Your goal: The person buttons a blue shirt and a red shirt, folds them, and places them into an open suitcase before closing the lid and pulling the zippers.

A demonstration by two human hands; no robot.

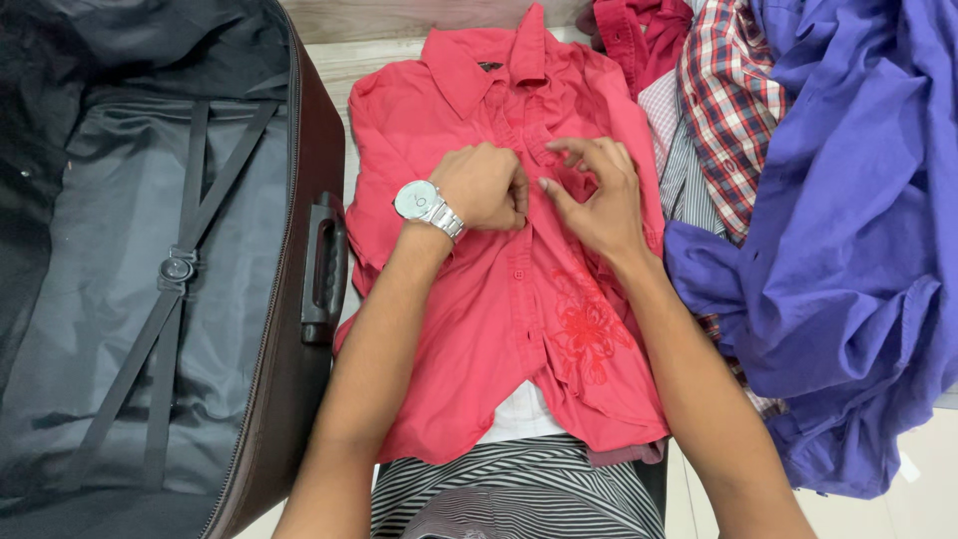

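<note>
While on red shirt [469, 329]: both hands; open suitcase [150, 299] left.

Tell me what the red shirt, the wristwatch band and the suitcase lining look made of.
Red shirt: soft matte woven cloth, likely cotton; it creases and carries stitched embroidery. Wristwatch band: shiny silver links, seemingly metal. Suitcase lining: smooth grey fabric with a faint sheen, probably synthetic, crossed by flat webbing straps.

You have a red shirt [469, 329] lying flat and face up in the middle, collar at the far end, hem nearest you. Its button placket runs down the centre, red embroidered flowers sit right of it, and the lower front gapes open over white fabric.
</note>
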